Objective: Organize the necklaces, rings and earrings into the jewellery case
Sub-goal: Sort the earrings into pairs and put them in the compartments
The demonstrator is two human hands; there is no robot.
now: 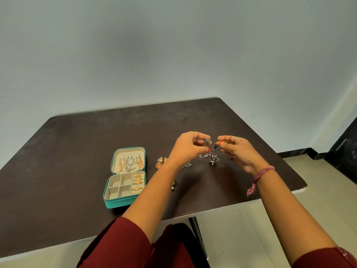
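No readable text, labels or numbers anywhere in view.

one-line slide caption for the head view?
Both hands, left hand and right hand, pinch small silver earrings above the table, beside the open teal jewellery case.

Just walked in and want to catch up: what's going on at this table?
A person is sorting jewellery into an open teal case. The left hand and right hand each pinch a small silver earring above the table. Necklaces hang in the lid, gold rings fill one slot; more earrings lie loose.
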